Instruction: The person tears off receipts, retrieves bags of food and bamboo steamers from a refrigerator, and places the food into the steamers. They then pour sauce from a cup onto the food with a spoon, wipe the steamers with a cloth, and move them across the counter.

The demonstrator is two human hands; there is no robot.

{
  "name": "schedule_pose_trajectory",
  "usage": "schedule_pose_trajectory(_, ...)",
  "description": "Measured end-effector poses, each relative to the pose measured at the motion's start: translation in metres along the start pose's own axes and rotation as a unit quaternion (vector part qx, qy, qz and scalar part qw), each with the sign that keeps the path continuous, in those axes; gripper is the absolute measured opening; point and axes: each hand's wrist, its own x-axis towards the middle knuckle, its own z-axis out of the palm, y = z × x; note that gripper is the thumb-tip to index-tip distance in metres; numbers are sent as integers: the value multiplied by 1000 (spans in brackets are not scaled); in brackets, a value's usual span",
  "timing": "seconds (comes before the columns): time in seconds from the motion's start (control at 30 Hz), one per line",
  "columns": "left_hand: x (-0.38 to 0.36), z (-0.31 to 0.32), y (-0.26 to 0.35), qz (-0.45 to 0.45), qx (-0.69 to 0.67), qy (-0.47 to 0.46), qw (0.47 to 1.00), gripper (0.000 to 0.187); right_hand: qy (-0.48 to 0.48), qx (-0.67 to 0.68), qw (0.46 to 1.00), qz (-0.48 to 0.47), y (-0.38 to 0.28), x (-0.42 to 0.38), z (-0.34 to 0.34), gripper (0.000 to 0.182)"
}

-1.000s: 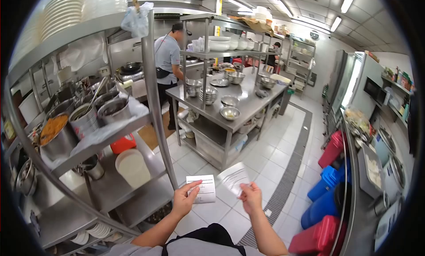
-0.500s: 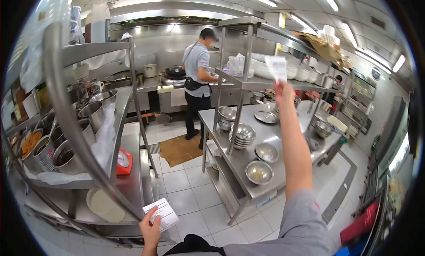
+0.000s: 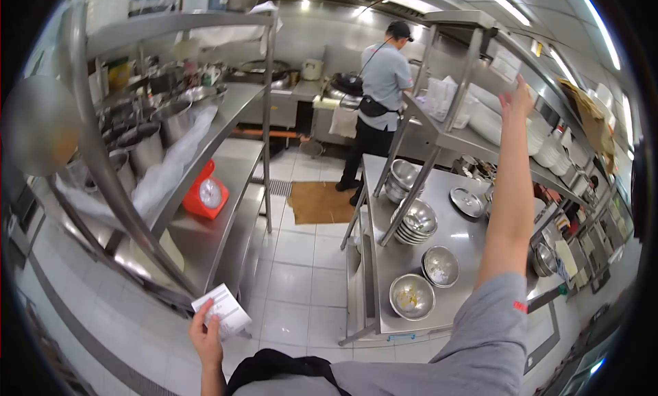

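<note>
My left hand (image 3: 207, 333) is closed on a small stack of printed white paper slips (image 3: 223, 311), low in front of me, with the thumb on top. My right hand (image 3: 517, 101) is raised high at the right, by the upper shelf of the steel rack. A single white paper slip (image 3: 506, 65) is up against that shelf's edge, just above my right fingertips. The fingers look spread, and one fingertip is at or very near the slip's lower corner; whether it touches is hard to make out.
A co-worker (image 3: 385, 81) stands at the stove, back turned. Steel bowls (image 3: 412, 297) and a round metal lid (image 3: 467, 202) are on the steel table (image 3: 452, 231) at right. A steel shelf (image 3: 236, 115) with pots and a red scale (image 3: 206, 190) stands left. Cardboard (image 3: 321, 203) lies on the floor.
My right hand has moved up and right, carrying the slip to the upper shelf edge, and its fingers have spread. The view has turned left. My left hand still holds its stack.
</note>
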Motion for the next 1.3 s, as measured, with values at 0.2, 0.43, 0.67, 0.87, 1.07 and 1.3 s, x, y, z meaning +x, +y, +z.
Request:
schedule_pose_trajectory(0.2,-1,-8,-2,44,-2,37,998,30,-373,45,924,66,67,-224,-58,16)
schedule_pose_trajectory(0.43,5,-68,37,74,-4,47,996,30,-723,54,488,487,84,-554,-75,18)
schedule_pose_trajectory(0.67,41,-227,44,82,-87,112,987,39,-679,141,443,569,17,-773,-13,17)
schedule_pose_trajectory(0.87,72,-406,62,67,-95,168,979,46,-715,199,373,557,-35,-938,62,20)
schedule_pose_trajectory(1.07,136,-509,48,52,-99,177,978,55,-704,193,342,591,-29,-1038,132,22)
schedule_pose_trajectory(1.3,217,-609,15,36,-124,195,972,61,-723,186,317,585,5,-1144,214,22)
